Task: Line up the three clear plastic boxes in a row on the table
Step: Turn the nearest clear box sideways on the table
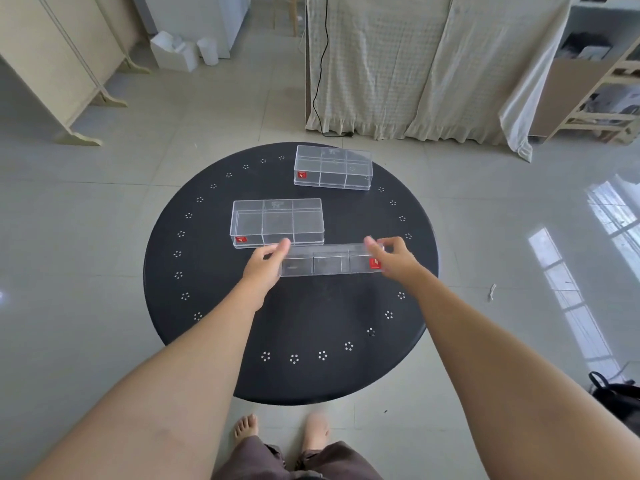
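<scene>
Three clear plastic boxes with inner dividers and small red stickers sit on a round black table (214,306). The far box (333,167) lies at the back right. The middle box (277,221) lies left of centre. The near box (330,260) is narrower in view and appears tilted up on its long side, just in front of the middle box. My left hand (265,263) grips its left end and my right hand (389,256) grips its right end, by the red sticker.
The table's rim carries a ring of small white dot clusters. Bare feet stand on the tiled floor at the table's near edge. A curtain-covered frame and black cable stand behind the table, a folding screen at the left, a black bag (620,398) at the lower right.
</scene>
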